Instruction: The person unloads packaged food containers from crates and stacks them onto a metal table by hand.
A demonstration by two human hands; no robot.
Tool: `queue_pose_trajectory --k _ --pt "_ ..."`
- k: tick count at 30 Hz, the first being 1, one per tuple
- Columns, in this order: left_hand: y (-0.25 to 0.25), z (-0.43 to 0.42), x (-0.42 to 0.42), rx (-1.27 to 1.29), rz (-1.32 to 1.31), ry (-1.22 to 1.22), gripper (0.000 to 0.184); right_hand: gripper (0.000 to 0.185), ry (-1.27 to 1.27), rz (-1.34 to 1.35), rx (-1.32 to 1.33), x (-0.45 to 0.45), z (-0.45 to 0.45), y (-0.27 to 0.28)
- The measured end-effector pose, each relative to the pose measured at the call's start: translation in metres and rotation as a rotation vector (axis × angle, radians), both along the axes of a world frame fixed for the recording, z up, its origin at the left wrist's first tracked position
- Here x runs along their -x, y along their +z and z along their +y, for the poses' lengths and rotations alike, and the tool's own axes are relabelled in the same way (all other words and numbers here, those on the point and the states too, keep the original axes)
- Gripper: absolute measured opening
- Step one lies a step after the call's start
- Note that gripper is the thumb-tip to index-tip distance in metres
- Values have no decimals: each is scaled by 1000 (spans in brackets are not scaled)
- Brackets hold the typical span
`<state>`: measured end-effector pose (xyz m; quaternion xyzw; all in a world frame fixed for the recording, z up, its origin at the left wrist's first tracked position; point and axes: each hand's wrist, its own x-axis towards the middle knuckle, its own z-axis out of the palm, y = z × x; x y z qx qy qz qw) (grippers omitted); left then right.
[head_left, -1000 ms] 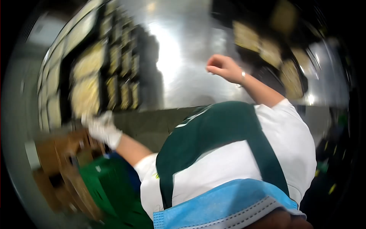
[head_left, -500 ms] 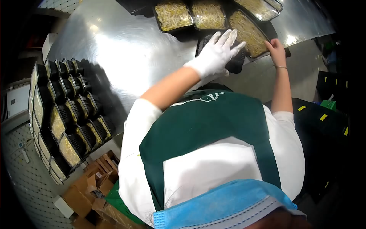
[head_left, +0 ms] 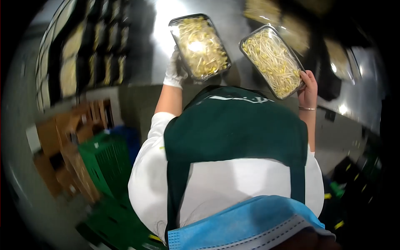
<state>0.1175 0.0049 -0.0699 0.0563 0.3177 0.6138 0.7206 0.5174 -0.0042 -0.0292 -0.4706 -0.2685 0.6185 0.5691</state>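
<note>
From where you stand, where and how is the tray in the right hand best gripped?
Probably by its rim, midway along both long sides, coming from left and right: the tray is longer than wide, and gripping there should spare its clear top. The right hand holds its near right corner.

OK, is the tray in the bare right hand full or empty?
Full. Sprouts cover the tray from end to end, no bare base showing; the right hand grips its edge.
</note>
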Motion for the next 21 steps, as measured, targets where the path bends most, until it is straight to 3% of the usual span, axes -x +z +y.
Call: queue_pose_trajectory --k 3,4,7,9,10,12,14,15,18,21 --pt "23 -22 42 295 767 -15 7 9 132 54 122 42 12 -17" --pt "37 -38 58 196 683 54 13 5 163 7 158 51 12 -20" --pt "60 -75 52 201 940 -174 34 12 190 89 163 73 5 -18" --pt "46 -69 24 314 928 -163 30 22 176 -150 167 96 -4 -8" --pt "48 -68 11 136 824 -75 25 22 230 -179 205 89 -1 -20" --pt "29 -68 5 84 654 76 24 20 298 -211 306 80 5 -33" --pt "57 -77 9 -8 761 196 20 18 379 113 190 69 22 -51" --pt "73 -87 10 -25 822 243 16 19 270 89 278 96 17 -20" --pt "133 -139 32 -38 1023 351 14 31 424 226 150 116 31 5" --pt "181 -157 71 -270 949 970 10 32 559 241 -34 191 75 67"
